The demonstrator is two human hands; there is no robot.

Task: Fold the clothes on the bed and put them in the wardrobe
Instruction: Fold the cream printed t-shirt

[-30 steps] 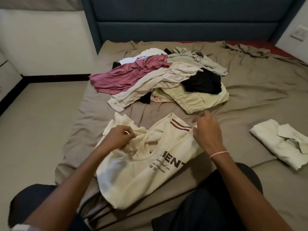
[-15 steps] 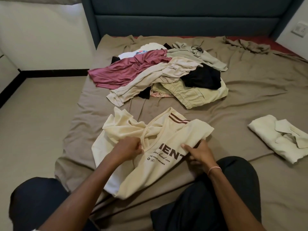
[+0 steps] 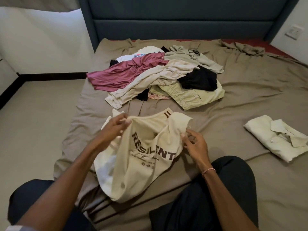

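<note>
On the bed (image 3: 250,90) | soft cream T-shirt (image 3: 141,172), crumpled, dark lettering | left grip (image 3: 115,129) pinched its upper edge, wrist bent | right grip (image 3: 195,145) pinched its sleeve, fingers curled

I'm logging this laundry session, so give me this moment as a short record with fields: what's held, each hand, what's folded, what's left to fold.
held: cream cotton T-shirt with dark RESILIENT print, partly lifted above the taupe bed sheet
left hand: grips the T-shirt's top edge
right hand: pinches a fold on its other side
folded: pale green collared button shirt, on the sheet at right
left to fold: maroon jersey top, beige garment, black garment, light green shorts, piled beyond the T-shirt
wardrobe: not in view
</note>
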